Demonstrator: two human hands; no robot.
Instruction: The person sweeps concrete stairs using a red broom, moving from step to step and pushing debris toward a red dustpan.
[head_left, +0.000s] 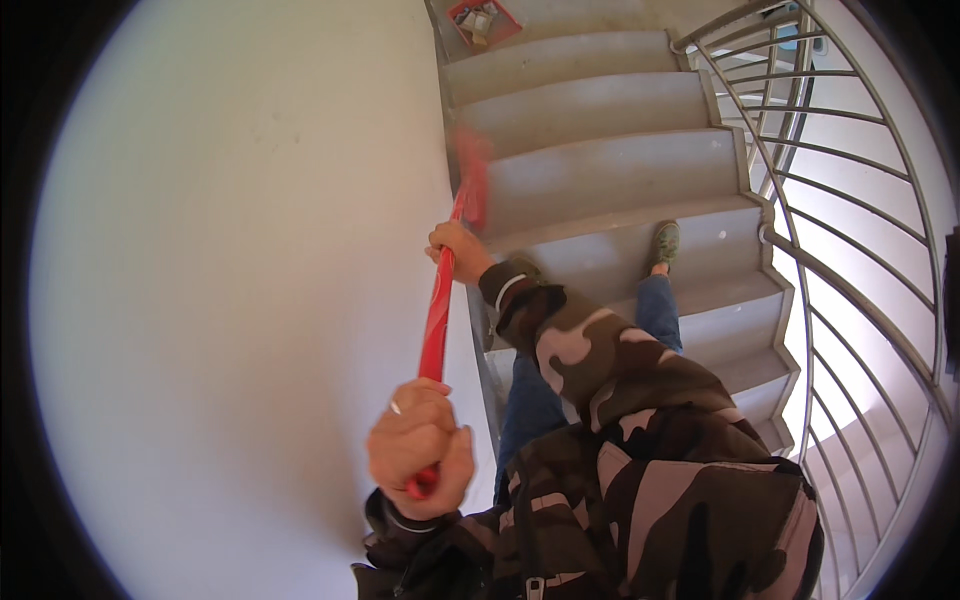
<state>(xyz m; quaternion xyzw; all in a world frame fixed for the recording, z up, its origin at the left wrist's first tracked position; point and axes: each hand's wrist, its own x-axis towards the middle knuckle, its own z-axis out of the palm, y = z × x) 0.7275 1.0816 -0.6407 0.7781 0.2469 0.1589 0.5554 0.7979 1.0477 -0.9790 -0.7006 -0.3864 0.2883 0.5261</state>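
Observation:
A broom with a red handle (435, 337) slants along the white wall. Around its top end my left hand (420, 450) is closed, near my body. Farther down the handle, my right hand (461, 251) grips it with the arm reaching across. The red broom head (472, 169) is blurred and lies at the wall side of the stairs, close to a step (615, 172). Whether its bristles touch the step I cannot tell.
A red dustpan-like container (510, 28) holding cardboard scraps sits at the lower end of the stairs. A metal railing (862, 296) curves along the right side. The white wall (247, 300) borders the left. My camouflage shoe (665, 244) stands on a step.

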